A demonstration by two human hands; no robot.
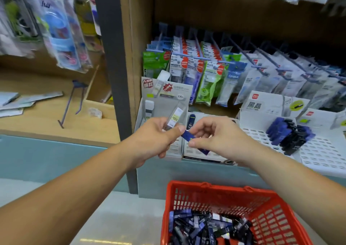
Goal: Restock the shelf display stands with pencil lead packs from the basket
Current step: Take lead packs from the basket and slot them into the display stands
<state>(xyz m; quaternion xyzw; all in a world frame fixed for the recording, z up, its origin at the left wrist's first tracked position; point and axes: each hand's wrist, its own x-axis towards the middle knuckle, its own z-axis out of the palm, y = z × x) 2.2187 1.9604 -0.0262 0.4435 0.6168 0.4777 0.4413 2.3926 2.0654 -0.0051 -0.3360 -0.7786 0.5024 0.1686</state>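
Left hand (157, 138) grips clear pack (175, 116), right hand (217, 134) pinches blue pack (188, 135). Slot each upright into its matching stand (196, 153).

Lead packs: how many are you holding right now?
2. A clear pack in the left hand, a blue pack pinched in the right hand. Others may be hidden behind the left palm.

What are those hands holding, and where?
Left hand grips a clear pack by its lower end; right hand pinches a blue pack near its middle.
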